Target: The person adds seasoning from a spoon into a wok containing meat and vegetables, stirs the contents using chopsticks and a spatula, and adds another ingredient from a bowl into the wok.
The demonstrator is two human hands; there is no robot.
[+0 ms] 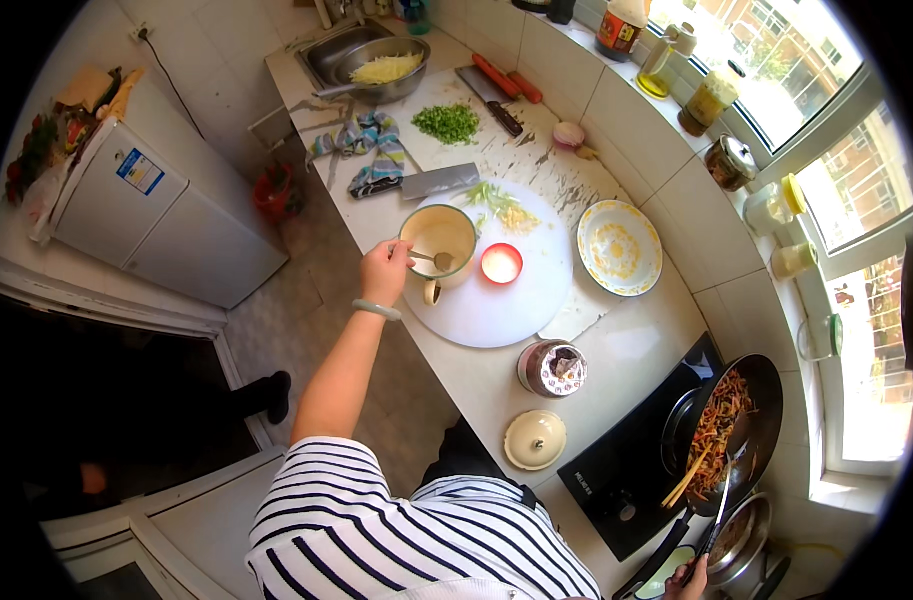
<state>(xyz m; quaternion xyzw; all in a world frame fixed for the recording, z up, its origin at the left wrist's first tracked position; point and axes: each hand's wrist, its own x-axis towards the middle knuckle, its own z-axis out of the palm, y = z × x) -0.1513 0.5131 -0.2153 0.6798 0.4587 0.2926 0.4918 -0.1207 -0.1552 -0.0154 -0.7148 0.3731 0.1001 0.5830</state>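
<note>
My left hand (387, 264) grips the handle of a spoon (441, 261), whose bowl is inside a cream enamel mug (439, 225) with a green rim. The mug stands on a round white cutting board (494, 322), next to a small red-rimmed container (501, 264) of white contents. At the lower right my right hand (687, 579) holds the dark handle of a metal spatula (725, 487). The spatula's head rests in a black wok (765, 427) of shredded stir-fried food (719, 420), with wooden chopsticks (687, 477) lying in it. The wok sits tilted over a black gas stove (621, 480).
Near the board are a cleaver (441, 181), a patterned plate (619, 247), an opened jar (552, 369) and a cream lid (535, 440). Chopped greens (446, 124), a second knife (494, 97) and a steel bowl (385, 71) lie farther back. Another person's foot (278, 397) shows at the doorway.
</note>
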